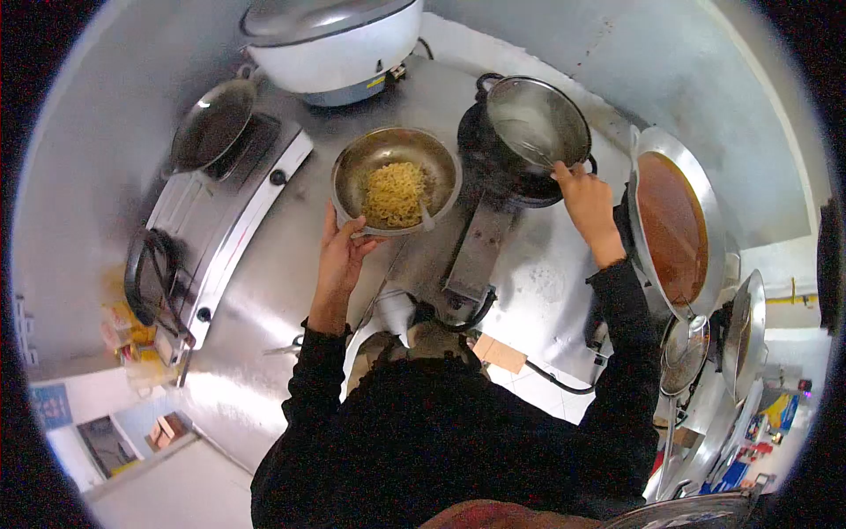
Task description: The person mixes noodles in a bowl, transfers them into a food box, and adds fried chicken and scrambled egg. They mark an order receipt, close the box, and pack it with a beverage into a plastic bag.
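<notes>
With our left hand (346, 251) partly open, thumb at the rim and fingers beneath, we hold the metal bowl (350, 173) of noodles (395, 193) above the surface (366, 273). Our right hand (585, 204) is mostly closed, fingertips pinched at the near rim of the dark pot (577, 132); we cannot tell exactly what they grip. A spoon handle (426, 217) leans inside our bowl.

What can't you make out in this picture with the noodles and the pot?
All in the head view:
- Contents of the pot: blurred
- What the right hand pinches, if anything: fingers cover it
- Underside of the bowl: faces away
- Top of the white cooker: cut off by upper edge
</notes>
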